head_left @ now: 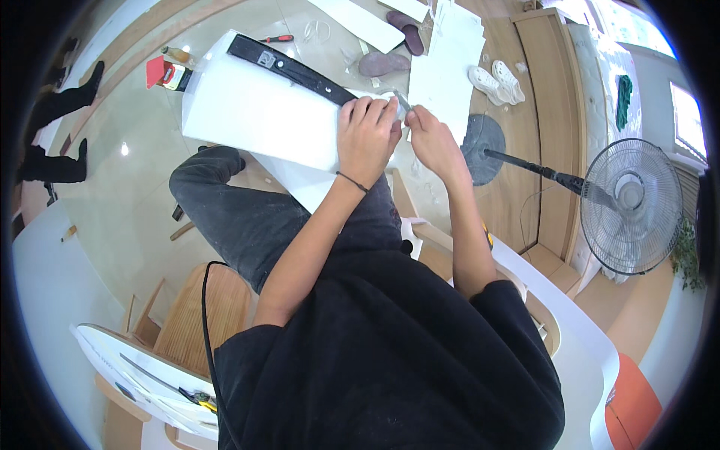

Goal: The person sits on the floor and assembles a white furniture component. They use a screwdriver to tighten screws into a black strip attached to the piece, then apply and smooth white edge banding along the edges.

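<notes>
A long white board (262, 112), perhaps boxed at its sides, lies across my thighs. On its far edge rests a long black bar (292, 70) with a small square fitting near one end. My left hand (367, 136) is closed over the board's right end, fingers bent down beside the end of the bar. Just right of it, my right hand (433, 142) grips a narrow grey tool (403, 102), whose tip points up and left near my left fingertips. What kind of tool it is, I cannot make out. Some thin whitish material shows by the tip.
White panels (448, 64), purple slippers (383, 64), white clogs (498, 82) and a red-handled screwdriver (279, 38) lie on the floor ahead. A standing fan (631, 206) is at right. A wooden stool (206, 315) and white table (142, 375) are at lower left. Another person's legs (64, 161) show at left.
</notes>
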The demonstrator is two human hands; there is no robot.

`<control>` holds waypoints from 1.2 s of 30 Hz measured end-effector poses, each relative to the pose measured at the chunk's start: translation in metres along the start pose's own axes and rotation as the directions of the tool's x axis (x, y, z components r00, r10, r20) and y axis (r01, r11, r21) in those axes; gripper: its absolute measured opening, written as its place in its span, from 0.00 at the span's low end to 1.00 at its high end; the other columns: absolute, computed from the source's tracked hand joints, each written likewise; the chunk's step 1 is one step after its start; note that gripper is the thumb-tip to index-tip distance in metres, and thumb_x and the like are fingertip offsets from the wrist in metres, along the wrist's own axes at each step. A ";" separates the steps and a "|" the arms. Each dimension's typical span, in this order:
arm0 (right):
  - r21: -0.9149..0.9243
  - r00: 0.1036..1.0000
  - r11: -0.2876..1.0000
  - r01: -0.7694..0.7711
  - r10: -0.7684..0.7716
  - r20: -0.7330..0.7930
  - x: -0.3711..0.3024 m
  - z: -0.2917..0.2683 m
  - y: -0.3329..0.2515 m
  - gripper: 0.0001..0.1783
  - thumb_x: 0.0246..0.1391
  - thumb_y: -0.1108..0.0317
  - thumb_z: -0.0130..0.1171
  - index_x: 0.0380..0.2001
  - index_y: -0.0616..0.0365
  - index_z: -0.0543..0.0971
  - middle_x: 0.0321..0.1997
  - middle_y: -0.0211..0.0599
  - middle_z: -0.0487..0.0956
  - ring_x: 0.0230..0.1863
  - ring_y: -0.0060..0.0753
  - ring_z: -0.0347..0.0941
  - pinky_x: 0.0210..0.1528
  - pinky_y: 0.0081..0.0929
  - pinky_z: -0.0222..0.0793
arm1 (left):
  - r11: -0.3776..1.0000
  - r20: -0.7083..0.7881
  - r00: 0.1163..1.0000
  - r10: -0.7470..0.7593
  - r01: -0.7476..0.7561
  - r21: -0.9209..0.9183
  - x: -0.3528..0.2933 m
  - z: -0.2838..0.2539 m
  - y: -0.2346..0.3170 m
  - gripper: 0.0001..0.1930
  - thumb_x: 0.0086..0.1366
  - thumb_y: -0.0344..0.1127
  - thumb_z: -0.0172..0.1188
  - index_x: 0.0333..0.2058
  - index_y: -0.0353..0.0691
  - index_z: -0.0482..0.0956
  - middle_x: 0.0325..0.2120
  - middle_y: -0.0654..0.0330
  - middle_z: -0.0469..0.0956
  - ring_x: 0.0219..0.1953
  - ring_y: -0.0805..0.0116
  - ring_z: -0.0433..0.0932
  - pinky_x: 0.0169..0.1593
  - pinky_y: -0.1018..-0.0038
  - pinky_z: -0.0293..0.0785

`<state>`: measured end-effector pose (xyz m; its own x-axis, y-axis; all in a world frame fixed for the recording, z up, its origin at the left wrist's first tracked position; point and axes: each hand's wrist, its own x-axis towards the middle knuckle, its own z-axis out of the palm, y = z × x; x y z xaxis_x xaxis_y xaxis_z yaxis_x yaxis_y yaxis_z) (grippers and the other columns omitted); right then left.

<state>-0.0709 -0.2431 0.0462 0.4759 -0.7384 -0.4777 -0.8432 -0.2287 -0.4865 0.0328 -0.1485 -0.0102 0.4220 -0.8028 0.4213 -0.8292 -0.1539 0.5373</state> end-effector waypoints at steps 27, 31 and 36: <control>-0.408 0.999 0.912 0.047 -0.033 0.042 0.020 -0.018 -0.030 0.19 0.70 0.57 0.44 0.44 0.60 0.78 0.42 0.63 0.82 0.49 0.70 0.77 0.53 0.59 0.69 | 1.000 -0.054 0.999 0.006 -0.006 -0.001 -0.006 -0.001 0.001 0.12 0.59 0.35 0.68 0.42 0.44 0.81 0.42 0.65 0.80 0.52 0.66 0.76 0.63 0.57 0.60; -0.172 0.989 0.985 -0.005 -0.021 -0.149 0.027 -0.015 -0.011 0.20 0.70 0.57 0.44 0.43 0.62 0.79 0.42 0.62 0.83 0.49 0.69 0.78 0.52 0.57 0.70 | 0.998 -0.011 1.000 -0.006 0.007 0.063 0.010 -0.004 -0.001 0.10 0.60 0.37 0.66 0.41 0.45 0.83 0.38 0.64 0.82 0.45 0.65 0.79 0.52 0.59 0.62; 0.211 0.991 0.977 -0.033 0.059 -0.116 0.019 -0.005 0.023 0.20 0.72 0.56 0.43 0.43 0.62 0.77 0.32 0.54 0.82 0.32 0.51 0.80 0.38 0.40 0.75 | 0.983 0.207 0.976 0.063 -0.097 0.155 0.042 -0.006 -0.008 0.03 0.60 0.35 0.63 0.31 0.46 0.83 0.27 0.59 0.84 0.32 0.60 0.82 0.45 0.60 0.62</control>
<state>-0.0830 -0.2653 0.0296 0.3932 -0.8193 -0.4172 -0.7870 -0.0652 -0.6136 0.0592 -0.1779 0.0074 0.2835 -0.9129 0.2936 -0.9129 -0.1632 0.3740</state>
